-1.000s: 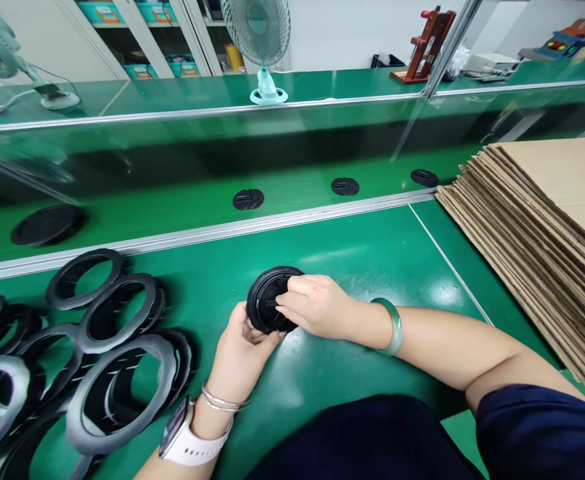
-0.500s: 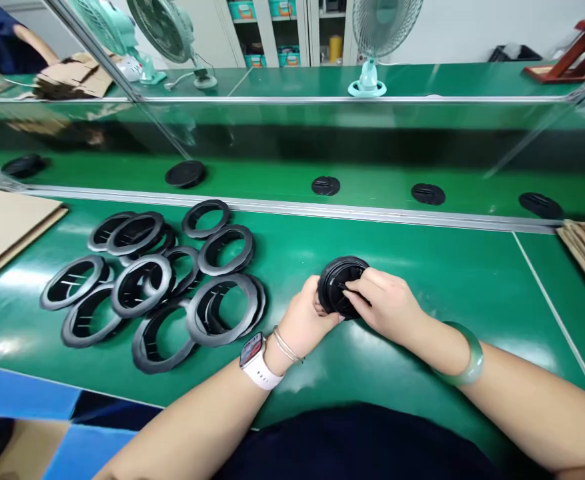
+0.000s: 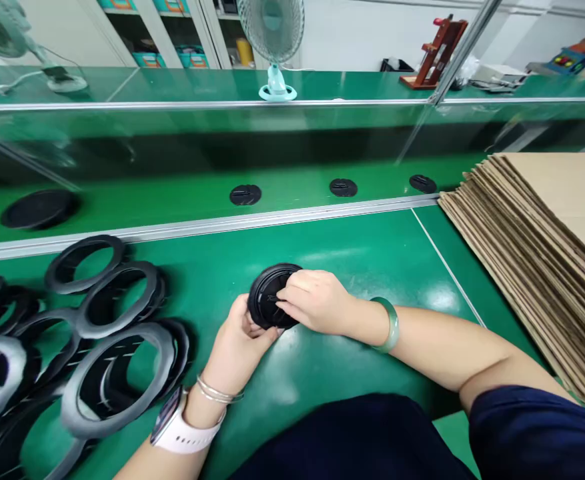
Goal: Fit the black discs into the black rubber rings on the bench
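We note a black plastic disc (image 3: 265, 300) at the centre of the green counter (image 3: 362, 247), clamped between both sets of fingers: left hand (image 3: 237, 340) curled around the rim, right hand (image 3: 317, 303) pressed on the face. A slip on that smooth rim could drop it toward the black rings (image 3: 67, 407), lower left.

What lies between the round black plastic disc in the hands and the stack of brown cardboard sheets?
Between the round black disc and the brown cardboard stack, the head view shows green work surface crossed by a thin white line.
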Demonstrator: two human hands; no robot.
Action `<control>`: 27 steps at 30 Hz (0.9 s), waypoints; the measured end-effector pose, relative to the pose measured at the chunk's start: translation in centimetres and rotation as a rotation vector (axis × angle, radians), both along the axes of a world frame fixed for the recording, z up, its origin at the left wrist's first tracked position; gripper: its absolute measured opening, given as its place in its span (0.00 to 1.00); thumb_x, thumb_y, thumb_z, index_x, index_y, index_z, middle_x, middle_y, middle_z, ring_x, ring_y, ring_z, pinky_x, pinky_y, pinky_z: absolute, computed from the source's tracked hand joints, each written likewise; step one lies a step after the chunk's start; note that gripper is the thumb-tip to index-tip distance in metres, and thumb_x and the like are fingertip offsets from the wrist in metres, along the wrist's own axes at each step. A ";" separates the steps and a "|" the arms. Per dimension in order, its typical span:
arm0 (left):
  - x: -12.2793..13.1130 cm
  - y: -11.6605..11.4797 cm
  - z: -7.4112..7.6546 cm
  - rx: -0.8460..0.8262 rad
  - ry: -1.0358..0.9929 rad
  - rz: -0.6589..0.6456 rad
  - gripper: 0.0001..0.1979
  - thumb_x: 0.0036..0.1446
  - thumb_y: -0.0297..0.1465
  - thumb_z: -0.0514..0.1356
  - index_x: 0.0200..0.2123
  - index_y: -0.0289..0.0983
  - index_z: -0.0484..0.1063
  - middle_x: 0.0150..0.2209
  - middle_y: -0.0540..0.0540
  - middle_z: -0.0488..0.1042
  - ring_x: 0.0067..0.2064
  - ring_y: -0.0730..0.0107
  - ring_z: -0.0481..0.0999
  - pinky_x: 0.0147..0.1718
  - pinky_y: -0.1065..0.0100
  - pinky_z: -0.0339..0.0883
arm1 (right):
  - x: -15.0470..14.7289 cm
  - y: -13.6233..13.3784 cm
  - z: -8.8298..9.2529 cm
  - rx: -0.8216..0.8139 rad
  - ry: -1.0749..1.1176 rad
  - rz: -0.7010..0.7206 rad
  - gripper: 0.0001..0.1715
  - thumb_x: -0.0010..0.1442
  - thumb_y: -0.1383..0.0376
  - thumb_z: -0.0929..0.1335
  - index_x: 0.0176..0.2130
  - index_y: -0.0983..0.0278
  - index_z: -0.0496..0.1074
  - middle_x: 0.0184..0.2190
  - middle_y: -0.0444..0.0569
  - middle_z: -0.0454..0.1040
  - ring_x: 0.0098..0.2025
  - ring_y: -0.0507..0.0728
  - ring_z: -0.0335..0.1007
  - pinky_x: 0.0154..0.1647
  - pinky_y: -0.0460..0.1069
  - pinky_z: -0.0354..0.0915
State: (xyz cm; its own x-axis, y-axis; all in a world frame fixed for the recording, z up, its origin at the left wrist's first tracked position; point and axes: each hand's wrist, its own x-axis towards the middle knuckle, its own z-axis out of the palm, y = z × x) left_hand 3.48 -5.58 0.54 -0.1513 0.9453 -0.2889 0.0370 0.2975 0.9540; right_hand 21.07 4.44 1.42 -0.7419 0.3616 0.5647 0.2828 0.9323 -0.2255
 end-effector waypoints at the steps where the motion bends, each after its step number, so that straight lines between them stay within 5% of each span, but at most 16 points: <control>1: 0.0 0.0 0.0 0.000 0.009 -0.003 0.29 0.44 0.34 0.73 0.46 0.39 0.62 0.37 0.50 0.78 0.39 0.64 0.81 0.40 0.64 0.77 | 0.0 0.0 0.0 0.003 -0.003 0.005 0.14 0.70 0.63 0.63 0.35 0.65 0.73 0.32 0.50 0.73 0.36 0.56 0.69 0.38 0.50 0.66; 27: 0.0 -0.1 0.4 -0.017 0.057 -0.004 0.28 0.45 0.33 0.72 0.46 0.39 0.63 0.40 0.49 0.76 0.41 0.63 0.80 0.38 0.65 0.77 | -0.6 -1.0 -0.6 -0.109 0.005 -0.102 0.12 0.69 0.61 0.64 0.36 0.64 0.72 0.32 0.49 0.71 0.33 0.56 0.66 0.35 0.51 0.62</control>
